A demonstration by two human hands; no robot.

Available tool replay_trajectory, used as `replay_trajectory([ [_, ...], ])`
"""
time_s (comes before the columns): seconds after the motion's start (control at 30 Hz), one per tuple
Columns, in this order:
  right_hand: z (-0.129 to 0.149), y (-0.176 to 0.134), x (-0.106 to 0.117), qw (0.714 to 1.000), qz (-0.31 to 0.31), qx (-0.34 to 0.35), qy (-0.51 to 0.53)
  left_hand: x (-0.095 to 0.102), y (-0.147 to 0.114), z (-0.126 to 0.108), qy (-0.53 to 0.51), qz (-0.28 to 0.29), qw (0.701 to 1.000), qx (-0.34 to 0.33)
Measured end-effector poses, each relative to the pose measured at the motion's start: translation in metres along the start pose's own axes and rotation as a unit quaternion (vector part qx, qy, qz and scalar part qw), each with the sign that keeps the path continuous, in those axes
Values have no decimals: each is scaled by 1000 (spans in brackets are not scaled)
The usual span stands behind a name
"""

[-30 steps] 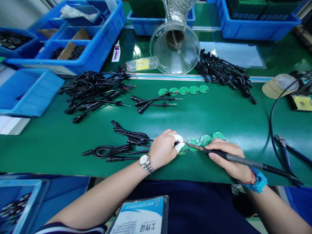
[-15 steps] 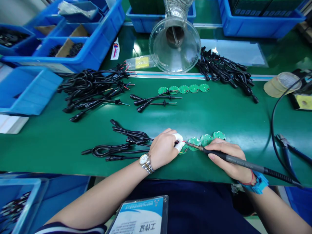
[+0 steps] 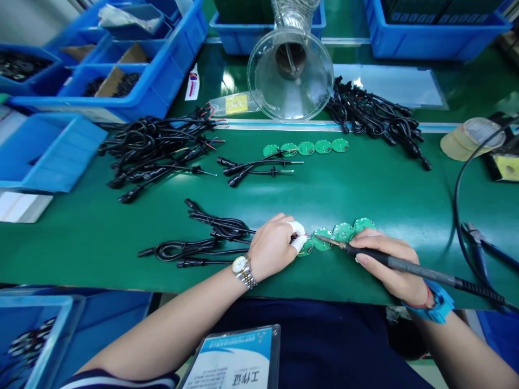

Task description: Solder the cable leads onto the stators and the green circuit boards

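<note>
My left hand (image 3: 275, 244), with white covers on thumb and forefinger, pinches a thin wire end over the leftmost green circuit board (image 3: 307, 249) of the near row. Black cables (image 3: 182, 249) run out from under this hand to the left. My right hand (image 3: 387, 265) grips a soldering iron (image 3: 399, 264) like a pen, its tip pointing left over the second round board (image 3: 323, 239). More green boards (image 3: 343, 232) continue the row toward the upper right, the last partly behind my right fingers.
A clear fume-extractor hood (image 3: 291, 75) hangs over the back. Cable piles lie at left (image 3: 150, 146) and right (image 3: 377, 116). Another row of boards (image 3: 306, 148) sits mid-table beside short cables (image 3: 251, 167). Blue-handled cutters (image 3: 478, 248) and the iron's cord (image 3: 456, 200) are at right; blue bins (image 3: 146, 92) stand left.
My right hand has drawn the soldering iron a little to the right, so its tip has left the wire at my left fingertips. My left hand stays in place.
</note>
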State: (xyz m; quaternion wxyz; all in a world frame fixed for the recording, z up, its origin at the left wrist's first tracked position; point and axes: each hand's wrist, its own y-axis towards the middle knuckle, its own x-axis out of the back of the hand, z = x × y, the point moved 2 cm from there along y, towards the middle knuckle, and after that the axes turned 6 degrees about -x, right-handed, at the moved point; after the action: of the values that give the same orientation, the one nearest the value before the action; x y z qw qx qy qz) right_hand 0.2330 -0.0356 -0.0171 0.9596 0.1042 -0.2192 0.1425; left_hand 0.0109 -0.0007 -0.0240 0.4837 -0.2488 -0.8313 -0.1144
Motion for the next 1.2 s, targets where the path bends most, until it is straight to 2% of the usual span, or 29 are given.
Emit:
replay_trajectory([
  [0.17, 2, 2, -2, 1000, 4, -4, -2, 2, -2, 1, 5, -4, 1000, -5],
  [0.37, 5, 4, -4, 1000, 5, -17, 2, 5, -4, 2, -22, 32, 998, -45],
  [0.53, 7, 8, -7, 999, 1, -40, -1, 3, -2, -1, 3, 42, 999, -29],
  [0.93, 6, 7, -6, 999, -6, -32, 5, 4, -2, -6, 38, 57, 997, -26],
  [1.2, 5, 3, -4, 1000, 14, -17, 13, 0, -2, -9, 41, 45, 998, -8],
])
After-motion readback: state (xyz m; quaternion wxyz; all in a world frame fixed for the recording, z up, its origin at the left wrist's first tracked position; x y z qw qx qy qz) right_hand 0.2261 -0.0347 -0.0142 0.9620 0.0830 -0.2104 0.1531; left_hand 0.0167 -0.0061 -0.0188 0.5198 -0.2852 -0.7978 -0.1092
